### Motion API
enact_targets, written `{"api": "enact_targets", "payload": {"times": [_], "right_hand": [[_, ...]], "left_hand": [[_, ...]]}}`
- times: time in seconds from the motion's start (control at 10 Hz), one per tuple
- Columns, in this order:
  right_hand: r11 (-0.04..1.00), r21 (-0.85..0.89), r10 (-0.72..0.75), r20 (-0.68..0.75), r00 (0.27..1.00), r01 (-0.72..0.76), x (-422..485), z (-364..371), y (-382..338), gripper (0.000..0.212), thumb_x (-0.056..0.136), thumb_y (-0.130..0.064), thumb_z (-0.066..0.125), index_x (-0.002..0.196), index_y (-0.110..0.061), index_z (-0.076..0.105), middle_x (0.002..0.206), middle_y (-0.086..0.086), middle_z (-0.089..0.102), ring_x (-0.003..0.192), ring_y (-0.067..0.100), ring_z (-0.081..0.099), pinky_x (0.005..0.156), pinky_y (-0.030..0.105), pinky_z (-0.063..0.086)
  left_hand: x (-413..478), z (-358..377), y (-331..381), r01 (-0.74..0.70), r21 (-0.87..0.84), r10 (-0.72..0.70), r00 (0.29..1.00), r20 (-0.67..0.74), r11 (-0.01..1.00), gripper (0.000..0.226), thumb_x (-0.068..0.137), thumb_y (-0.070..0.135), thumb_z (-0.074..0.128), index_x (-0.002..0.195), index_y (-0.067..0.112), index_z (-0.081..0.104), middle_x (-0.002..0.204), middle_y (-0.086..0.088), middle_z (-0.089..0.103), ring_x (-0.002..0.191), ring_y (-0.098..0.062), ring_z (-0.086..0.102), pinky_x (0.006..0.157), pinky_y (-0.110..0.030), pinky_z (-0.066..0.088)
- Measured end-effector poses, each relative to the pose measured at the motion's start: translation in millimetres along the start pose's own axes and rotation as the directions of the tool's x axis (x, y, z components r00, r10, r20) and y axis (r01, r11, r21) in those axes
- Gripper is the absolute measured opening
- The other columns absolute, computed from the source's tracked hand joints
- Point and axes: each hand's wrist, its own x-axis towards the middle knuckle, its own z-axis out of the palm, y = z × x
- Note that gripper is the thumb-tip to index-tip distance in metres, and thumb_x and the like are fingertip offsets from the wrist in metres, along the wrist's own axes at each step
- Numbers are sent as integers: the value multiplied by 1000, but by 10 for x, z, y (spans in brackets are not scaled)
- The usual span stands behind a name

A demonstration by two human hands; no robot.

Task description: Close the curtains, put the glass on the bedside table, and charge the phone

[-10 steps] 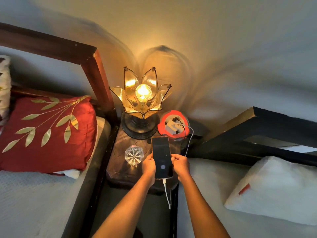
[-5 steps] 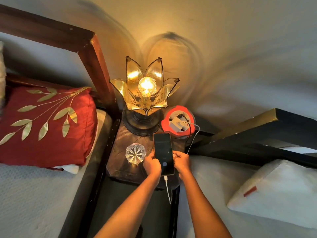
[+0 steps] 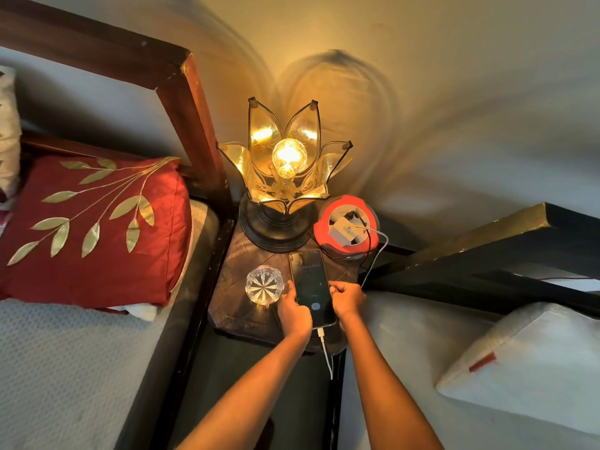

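1. The phone (image 3: pixel 312 285) is over the bedside table (image 3: pixel 233 306), screen up, right of centre on the dark top. Whether its back rests fully on the wood cannot be told.
2. The phone's long axis runs from the person toward the wall, leaning slightly left at the far end. The top end points at the base of the lamp (image 3: pixel 285 177); the port end points back at the person and reaches the table's near edge.
3. The screen is dim, with a small round icon near the port end.
4. The left hand (image 3: pixel 293 311) grasps the phone's left long edge near the port end, fingers curled onto it.
5. The right hand (image 3: pixel 347 298) grasps the right long edge at about the same height, fingers curled over the rim.
6. A white cable (image 3: pixel 326 355) is plugged into the port end and hangs down past the table's near edge.
7. A white adapter (image 3: pixel 341 232) sits in the red socket reel (image 3: pixel 345 222), which stands at the table's far right corner, just beside the lamp base. A white lead runs from the adapter and curves down behind the right hand.
8. The glass (image 3: pixel 263 284) stands upright on the table, just left of the phone and close to the left hand's fingers.
9. The lamp is lit.
10. A red pillow (image 3: pixel 94 228) lies on the bed at left; a white pillow (image 3: pixel 526 362) lies on the bed at right.
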Motion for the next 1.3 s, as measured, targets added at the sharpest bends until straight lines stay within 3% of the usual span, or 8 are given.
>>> {"api": "enact_targets", "payload": {"times": [0.1, 0.3, 0.6, 0.7, 0.9, 1.1, 1.2, 1.3], "right_hand": [[998, -62, 3, -40, 999, -6, -30, 20, -51, 22, 88, -4, 56, 103, -6, 72, 107, 12, 71, 102, 29, 64, 88, 30, 50], [990, -138, -20, -40, 999, 15, -86, -27, -133, 25, 90, -3, 52, 109, -3, 69, 114, 14, 68, 111, 31, 58, 91, 29, 47], [977, -203, -59, 9, 998, 60, -207, -68, -155, 32, 93, 1, 43, 115, -3, 65, 120, 15, 65, 111, 32, 58, 91, 33, 49], [955, -271, -107, 70, 992, 122, -255, -85, -164, 32, 89, 4, 45, 112, -1, 67, 114, 20, 66, 105, 35, 61, 85, 35, 51], [894, -409, -118, 182, 976, 184, -306, -144, -168, 33, 85, 3, 48, 113, -2, 64, 117, 22, 63, 108, 36, 59, 90, 35, 48], [845, -484, -130, 223, 966, 226, -442, -267, -189, 41, 87, 5, 48, 127, -4, 52, 128, 20, 56, 118, 34, 54, 97, 35, 46], [844, -445, -238, 190, 952, 300, -560, -351, -206, 51, 88, 7, 47, 137, -6, 43, 137, 14, 51, 126, 29, 49, 102, 33, 42], [809, -443, -367, 133, 921, 387, -533, -392, -177, 47, 93, -2, 43, 140, -6, 39, 141, 13, 47, 131, 27, 43, 107, 35, 38]], "left_hand": [[-42, -8, 28, 30, 83, -29, 999, -17, 996, 66, 83, -12, 37, 143, 16, 36, 137, -17, 42, 129, -30, 38, 110, -41, 34], [-128, 11, 186, 92, 173, -98, 995, 26, 981, 65, 88, -5, 45, 147, 13, 25, 141, -17, 27, 130, -32, 28, 110, -35, 26], [-197, 3, 222, 112, 209, -126, 991, 52, 971, 59, 89, 2, 45, 145, 7, 27, 140, -15, 27, 128, -32, 31, 110, -38, 31], [-243, -25, 220, 94, 212, -109, 992, 61, 973, 50, 88, 3, 46, 137, 2, 36, 133, -17, 35, 121, -30, 40, 105, -37, 37], [-327, -70, 247, 59, 219, -83, 991, 104, 974, 49, 86, 2, 46, 135, 0, 36, 131, -19, 35, 118, -30, 45, 103, -37, 40], [-527, -143, 282, -91, 228, 47, 980, 192, 969, 54, 89, -6, 40, 141, -2, 27, 137, -16, 32, 112, -20, 44, 99, -23, 35], [-693, -221, 362, -241, 252, 171, 948, 269, 937, 64, 86, -11, 39, 145, 0, 19, 145, -15, 27, 133, -22, 31, 109, -23, 22], [-803, -274, 440, -413, 292, 331, 897, 292, 863, 61, 84, -6, 41, 143, 1, 26, 142, -16, 35, 132, -24, 32, 110, -24, 22]]}}
